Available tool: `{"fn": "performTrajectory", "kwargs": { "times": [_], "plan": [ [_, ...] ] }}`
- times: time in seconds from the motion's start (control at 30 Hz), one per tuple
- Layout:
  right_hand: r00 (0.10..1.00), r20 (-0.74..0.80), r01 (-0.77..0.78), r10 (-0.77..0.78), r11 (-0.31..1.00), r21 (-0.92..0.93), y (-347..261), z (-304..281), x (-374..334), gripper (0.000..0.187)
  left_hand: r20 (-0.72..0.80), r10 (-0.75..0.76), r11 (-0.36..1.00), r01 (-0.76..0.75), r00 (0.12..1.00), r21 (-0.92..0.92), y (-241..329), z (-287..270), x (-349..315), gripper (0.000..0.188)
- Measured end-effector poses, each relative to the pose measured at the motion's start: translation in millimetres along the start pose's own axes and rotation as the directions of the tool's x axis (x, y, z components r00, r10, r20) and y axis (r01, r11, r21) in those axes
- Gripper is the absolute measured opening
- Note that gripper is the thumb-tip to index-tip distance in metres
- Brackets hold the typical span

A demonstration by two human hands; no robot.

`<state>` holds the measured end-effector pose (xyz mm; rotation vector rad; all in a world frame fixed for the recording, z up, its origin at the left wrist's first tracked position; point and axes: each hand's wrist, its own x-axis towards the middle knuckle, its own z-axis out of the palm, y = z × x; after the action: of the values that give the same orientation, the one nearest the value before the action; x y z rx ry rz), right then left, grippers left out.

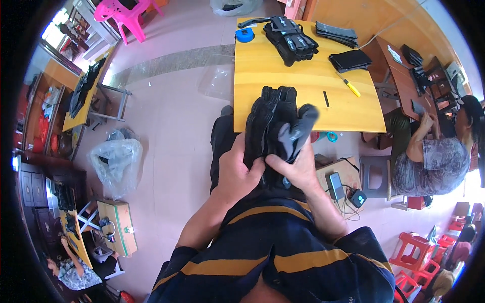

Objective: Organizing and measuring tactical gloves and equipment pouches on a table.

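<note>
Between my two hands is a thick stack of black and grey gloves [270,113], held upright at the near edge of the yellow table [303,83]. My left hand [236,164] wraps the stack's left side, thumb pressing its front. On the other side my right hand [298,164] grips the stack, its thumb close to the left one; some fingers are hidden behind the gloves. A grey-tipped part of one glove sticks out to the right. Farther back on the table lies another pile of gloves [290,40].
A blue tape measure [245,35], folded dark fabric pieces [350,60], a yellow-handled cutter [352,89] and a black strip [326,99] lie on the table. A box [331,174] with a phone stands below right. A person [434,151] sits at the right; another works lower left.
</note>
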<state>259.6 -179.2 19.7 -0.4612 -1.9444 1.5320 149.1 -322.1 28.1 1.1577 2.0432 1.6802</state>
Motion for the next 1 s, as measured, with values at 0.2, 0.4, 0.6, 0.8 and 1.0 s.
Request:
{"fn": "performTrajectory", "kwargs": {
  "times": [0.2,0.4,0.6,0.8,1.0],
  "plan": [
    [0.976,-0.024,-0.163,0.218,0.796,0.583,16.1,-28.3,11.1,0.061,0.204,-0.117,0.918,0.184,0.972,-0.351,9.7,-8.4,26.8,0.047],
    [0.963,-0.056,-0.178,0.264,0.774,0.607,34.6,-41.9,22.3,0.059,0.270,-0.099,0.895,0.204,0.958,-0.396,10.5,-2.1,49.1,0.045],
    [0.954,0.087,-0.260,0.287,0.648,0.716,70.0,-49.5,26.6,0.057,0.388,-0.146,0.829,0.327,0.910,-0.453,-8.2,-5.3,62.6,0.045],
    [0.960,0.127,-0.239,0.251,0.491,0.838,75.0,-47.2,21.0,0.054,0.442,-0.142,0.747,0.389,0.886,-0.539,-11.6,-12.0,67.1,0.044],
    [0.954,0.056,-0.223,0.294,0.574,0.788,81.5,-48.0,21.0,0.054,0.505,-0.129,0.816,0.381,0.854,-0.435,-11.1,-15.1,71.5,0.056]
  ]
}}
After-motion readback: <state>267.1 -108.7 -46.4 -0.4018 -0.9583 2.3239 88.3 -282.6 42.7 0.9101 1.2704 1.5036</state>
